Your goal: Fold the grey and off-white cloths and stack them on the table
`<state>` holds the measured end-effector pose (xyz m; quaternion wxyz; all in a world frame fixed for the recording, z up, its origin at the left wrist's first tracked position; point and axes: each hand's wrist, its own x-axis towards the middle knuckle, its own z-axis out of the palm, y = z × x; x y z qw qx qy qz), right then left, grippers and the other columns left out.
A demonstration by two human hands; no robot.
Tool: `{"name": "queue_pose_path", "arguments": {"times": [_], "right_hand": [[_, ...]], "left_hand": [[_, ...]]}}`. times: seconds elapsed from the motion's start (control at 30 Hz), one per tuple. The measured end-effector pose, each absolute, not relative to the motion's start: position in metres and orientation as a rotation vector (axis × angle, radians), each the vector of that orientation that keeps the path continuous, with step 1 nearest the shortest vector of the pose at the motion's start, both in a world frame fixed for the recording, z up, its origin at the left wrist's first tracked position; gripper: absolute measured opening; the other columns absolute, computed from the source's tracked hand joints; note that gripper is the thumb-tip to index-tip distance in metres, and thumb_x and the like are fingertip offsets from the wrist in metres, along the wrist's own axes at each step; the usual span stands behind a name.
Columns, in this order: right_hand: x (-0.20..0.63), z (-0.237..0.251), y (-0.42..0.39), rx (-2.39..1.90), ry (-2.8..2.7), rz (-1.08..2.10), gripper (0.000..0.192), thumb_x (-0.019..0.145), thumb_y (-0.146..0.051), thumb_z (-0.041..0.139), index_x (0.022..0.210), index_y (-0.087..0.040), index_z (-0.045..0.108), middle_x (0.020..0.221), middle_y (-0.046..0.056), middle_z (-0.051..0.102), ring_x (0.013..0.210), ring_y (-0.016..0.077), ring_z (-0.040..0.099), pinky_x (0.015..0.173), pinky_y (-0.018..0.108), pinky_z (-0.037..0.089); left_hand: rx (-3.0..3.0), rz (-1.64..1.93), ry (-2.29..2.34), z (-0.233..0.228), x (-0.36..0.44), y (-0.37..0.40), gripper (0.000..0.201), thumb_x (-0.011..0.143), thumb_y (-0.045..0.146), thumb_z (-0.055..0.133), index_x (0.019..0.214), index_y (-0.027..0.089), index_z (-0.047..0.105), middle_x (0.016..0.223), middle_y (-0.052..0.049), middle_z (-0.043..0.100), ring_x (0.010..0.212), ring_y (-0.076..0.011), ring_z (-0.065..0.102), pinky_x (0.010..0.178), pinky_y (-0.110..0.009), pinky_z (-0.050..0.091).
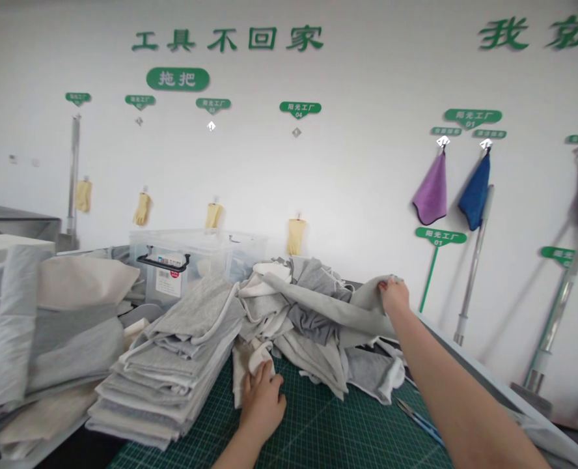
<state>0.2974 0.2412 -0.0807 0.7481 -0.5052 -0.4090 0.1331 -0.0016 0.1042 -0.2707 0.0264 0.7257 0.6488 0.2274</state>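
Note:
My left hand [262, 398] rests on the green cutting mat [318, 430] and grips the edge of a white cloth piece [250, 361] at the foot of a loose heap of grey and white fabric pieces [308, 319]. My right hand [394, 294] reaches far out and pinches a long grey fabric piece [332, 306] lying across the top of that heap. To the left of my left hand sits a neat stack of folded grey fabric [172, 371].
More folded fabric [40, 332] is piled at the far left. A clear plastic storage box [196, 260] stands behind the stacks. Blue-handled scissors [418, 417] lie on the mat by my right forearm. Mops, cloths and yellow gloves hang on the white wall.

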Motion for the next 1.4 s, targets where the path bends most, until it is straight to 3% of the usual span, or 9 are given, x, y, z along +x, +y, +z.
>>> {"name": "queue_pose_path", "arguments": {"times": [0.17, 0.47, 0.63, 0.73, 0.83, 1.03, 1.13, 1.27, 1.4], "right_hand": [[0.315, -0.036, 0.221, -0.903, -0.696, 0.321, 0.009, 0.076, -0.013, 0.031, 0.073, -0.019, 0.037, 0.064, -0.004, 0.047, 0.058, 0.0061, 0.052, 0.065, 0.025, 0.046], [0.337, 0.005, 0.127, -0.595, -0.738, 0.323, 0.013, 0.071, -0.005, 0.035, 0.067, -0.017, 0.039, 0.058, -0.006, 0.045, 0.056, 0.0047, 0.05, 0.071, 0.026, 0.042], [0.347, 0.004, 0.071, -0.691, -0.836, 0.322, 0.008, 0.068, -0.011, 0.041, 0.063, -0.017, 0.043, 0.059, -0.004, 0.048, 0.051, 0.0065, 0.048, 0.054, 0.023, 0.038], [0.332, -0.007, 0.049, -1.059, -1.043, 0.203, 0.013, 0.067, -0.021, 0.047, 0.055, -0.017, 0.043, 0.05, -0.005, 0.043, 0.044, 0.0064, 0.039, 0.044, 0.021, 0.029], [0.299, -0.019, 0.032, -1.184, -1.33, 0.163, 0.017, 0.065, -0.029, 0.05, 0.054, -0.017, 0.044, 0.047, -0.006, 0.04, 0.046, 0.0072, 0.037, 0.045, 0.02, 0.028], [0.245, -0.049, -0.014, -1.071, -1.173, 0.534, 0.021, 0.069, -0.039, 0.044, 0.074, -0.02, 0.05, 0.053, -0.005, 0.047, 0.044, 0.009, 0.041, 0.042, 0.02, 0.03], [0.245, -0.098, -0.036, -1.209, -1.06, 0.563, 0.026, 0.069, -0.041, 0.041, 0.082, -0.022, 0.052, 0.066, -0.001, 0.057, 0.054, 0.0142, 0.05, 0.049, 0.024, 0.037], [0.269, -0.176, -0.053, -1.614, -1.443, 0.589, 0.026, 0.065, -0.041, 0.044, 0.076, -0.021, 0.057, 0.075, 0.003, 0.06, 0.069, 0.0209, 0.053, 0.062, 0.03, 0.04], [0.28, -0.201, -0.044, -1.85, -1.8, 0.354, 0.031, 0.068, -0.042, 0.042, 0.092, -0.026, 0.054, 0.099, 0.003, 0.055, 0.089, 0.0224, 0.05, 0.072, 0.031, 0.038]], "left_hand": [[2.234, 0.684, 2.011, -0.266, 0.0, 0.102, 0.03, 0.065, 0.026, 0.041, 0.092, 0.026, 0.055, 0.125, -0.002, 0.033, 0.118, -0.0169, 0.019, 0.094, -0.038, 0.011], [2.246, 0.585, 2.023, -0.26, 0.002, 0.099, 0.032, 0.068, 0.027, 0.04, 0.094, 0.021, 0.057, 0.098, -0.006, 0.054, 0.103, -0.0224, 0.037, 0.092, -0.038, 0.012], [2.226, 0.66, 2.05, -0.26, 0.0, 0.102, 0.025, 0.069, 0.023, 0.039, 0.084, 0.021, 0.059, 0.091, -0.005, 0.056, 0.096, -0.0208, 0.042, 0.087, -0.035, 0.023], [2.179, 0.761, 2.024, -0.259, -0.004, 0.103, 0.022, 0.072, 0.019, 0.038, 0.077, 0.021, 0.06, 0.086, -0.004, 0.057, 0.09, -0.0181, 0.046, 0.079, -0.03, 0.03], [2.136, 0.895, 1.97, -0.259, -0.01, 0.104, 0.022, 0.073, 0.017, 0.037, 0.071, 0.02, 0.059, 0.08, -0.003, 0.057, 0.082, -0.0152, 0.049, 0.072, -0.025, 0.033], [2.031, 1.12, 1.987, -0.255, -0.015, 0.095, 0.021, 0.074, 0.016, 0.037, 0.066, 0.019, 0.056, 0.074, -0.002, 0.057, 0.077, -0.0143, 0.049, 0.068, -0.022, 0.033], [1.903, 1.198, 2.02, -0.253, -0.018, 0.087, 0.021, 0.075, 0.019, 0.036, 0.066, 0.018, 0.055, 0.074, -0.001, 0.057, 0.073, -0.0121, 0.049, 0.062, -0.02, 0.032], [1.701, 1.238, 2.145, -0.258, -0.04, 0.078, 0.024, 0.077, 0.023, 0.033, 0.074, 0.018, 0.056, 0.079, -0.002, 0.058, 0.071, -0.0121, 0.05, 0.059, -0.019, 0.031], [1.566, 1.283, 2.195, -0.268, -0.062, 0.074, 0.025, 0.076, 0.026, 0.033, 0.077, 0.018, 0.056, 0.078, -0.002, 0.06, 0.071, -0.0139, 0.051, 0.06, -0.02, 0.032]]}}
